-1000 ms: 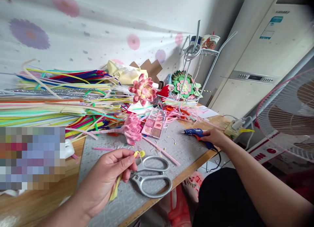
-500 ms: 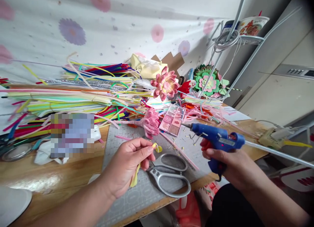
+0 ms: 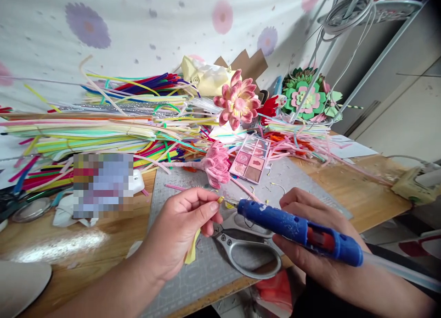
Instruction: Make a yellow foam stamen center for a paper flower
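A blue hot glue gun (image 3: 272, 217) is gripped in the right hand (image 3: 319, 210), with a translucent glue stick (image 3: 399, 271) held in its rear. A yellow strip (image 3: 191, 250) is pinched between the thumb and fingers of the left hand (image 3: 186, 226), its tail left dangling below. The nozzle is aimed at a small yellow tip at those fingertips; whether they are touching cannot be told. Scissors (image 3: 225, 240), partly hidden by the gun, are laid on a grey cutting mat (image 3: 206, 272). A pink pipe-cleaner flower (image 3: 217, 164) is placed beside an eyeshadow palette (image 3: 251, 159). Coloured pipe cleaners (image 3: 86, 130) are heaped across the wooden table (image 3: 113, 240).
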`<action>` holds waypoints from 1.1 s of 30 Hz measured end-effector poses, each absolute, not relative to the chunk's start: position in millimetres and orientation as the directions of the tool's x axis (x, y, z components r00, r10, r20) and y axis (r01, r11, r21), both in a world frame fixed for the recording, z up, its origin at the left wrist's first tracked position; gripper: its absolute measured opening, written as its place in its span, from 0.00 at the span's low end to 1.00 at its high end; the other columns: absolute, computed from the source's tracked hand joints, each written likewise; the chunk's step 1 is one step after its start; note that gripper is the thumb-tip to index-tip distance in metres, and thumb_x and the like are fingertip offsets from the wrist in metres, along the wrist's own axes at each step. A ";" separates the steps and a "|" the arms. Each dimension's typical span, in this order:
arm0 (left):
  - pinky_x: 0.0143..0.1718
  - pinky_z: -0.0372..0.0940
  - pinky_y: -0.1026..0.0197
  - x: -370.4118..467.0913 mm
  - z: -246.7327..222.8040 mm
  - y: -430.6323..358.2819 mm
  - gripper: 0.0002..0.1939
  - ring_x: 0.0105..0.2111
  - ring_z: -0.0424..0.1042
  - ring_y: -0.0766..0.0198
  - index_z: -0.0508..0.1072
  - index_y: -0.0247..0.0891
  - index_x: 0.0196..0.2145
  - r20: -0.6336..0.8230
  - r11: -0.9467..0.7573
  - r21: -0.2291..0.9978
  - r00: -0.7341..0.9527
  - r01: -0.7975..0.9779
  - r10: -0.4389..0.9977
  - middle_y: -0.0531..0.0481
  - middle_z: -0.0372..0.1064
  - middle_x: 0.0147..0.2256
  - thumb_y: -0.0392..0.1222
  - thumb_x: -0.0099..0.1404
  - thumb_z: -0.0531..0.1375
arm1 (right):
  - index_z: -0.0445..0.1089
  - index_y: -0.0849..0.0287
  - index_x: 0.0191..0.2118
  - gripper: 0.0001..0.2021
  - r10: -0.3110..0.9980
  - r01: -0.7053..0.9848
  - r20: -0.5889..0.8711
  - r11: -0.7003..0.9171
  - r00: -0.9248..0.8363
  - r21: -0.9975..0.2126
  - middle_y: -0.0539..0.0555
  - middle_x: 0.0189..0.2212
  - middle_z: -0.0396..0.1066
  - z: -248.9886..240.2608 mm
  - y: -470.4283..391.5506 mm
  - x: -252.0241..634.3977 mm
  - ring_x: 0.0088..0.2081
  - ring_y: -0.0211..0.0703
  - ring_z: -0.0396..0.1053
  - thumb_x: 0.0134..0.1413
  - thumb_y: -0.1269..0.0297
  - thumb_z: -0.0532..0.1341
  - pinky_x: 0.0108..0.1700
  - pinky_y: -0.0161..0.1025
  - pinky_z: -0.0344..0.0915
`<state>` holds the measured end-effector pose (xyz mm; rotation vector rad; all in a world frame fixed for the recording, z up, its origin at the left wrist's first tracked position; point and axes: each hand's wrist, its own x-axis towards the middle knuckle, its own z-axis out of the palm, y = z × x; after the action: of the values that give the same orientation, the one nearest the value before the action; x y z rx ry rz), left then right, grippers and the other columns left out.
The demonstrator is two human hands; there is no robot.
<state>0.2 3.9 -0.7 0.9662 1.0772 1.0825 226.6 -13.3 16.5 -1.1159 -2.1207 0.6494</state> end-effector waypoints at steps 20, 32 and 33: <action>0.22 0.61 0.70 -1.4 -5.0 0.5 0.02 0.20 0.66 0.72 0.74 0.37 0.30 -0.062 0.057 0.997 0.107 0.048 0.992 0.55 0.72 0.21 0.36 0.59 0.60 | 0.64 0.58 0.27 0.09 0.859 0.545 0.233 0.477 -0.457 -0.689 0.51 0.31 0.61 18.0 -15.3 229.8 0.30 0.38 0.62 0.43 0.81 0.58 0.30 0.36 0.61; 0.21 0.60 0.70 -0.9 -5.2 1.7 0.03 0.20 0.66 0.72 0.74 0.36 0.29 -0.067 0.061 0.996 0.109 0.059 0.992 0.55 0.72 0.21 0.36 0.59 0.60 | 0.63 0.59 0.27 0.09 0.848 0.544 0.187 0.471 -0.496 -0.694 0.50 0.30 0.61 20.3 -14.7 230.8 0.30 0.37 0.62 0.44 0.81 0.58 0.30 0.35 0.61; 0.21 0.60 0.70 -0.7 -5.3 2.0 0.03 0.20 0.66 0.72 0.74 0.36 0.29 -0.073 0.068 0.996 0.108 0.051 0.992 0.54 0.72 0.21 0.36 0.58 0.60 | 0.63 0.59 0.27 0.08 0.851 0.547 0.187 0.468 -0.491 -0.694 0.50 0.30 0.61 21.3 -14.8 230.4 0.30 0.37 0.62 0.45 0.80 0.58 0.30 0.35 0.61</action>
<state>-0.7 2.0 -5.3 1.2413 1.1945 1.0543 230.4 -14.8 21.3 -1.1584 -2.2008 0.7733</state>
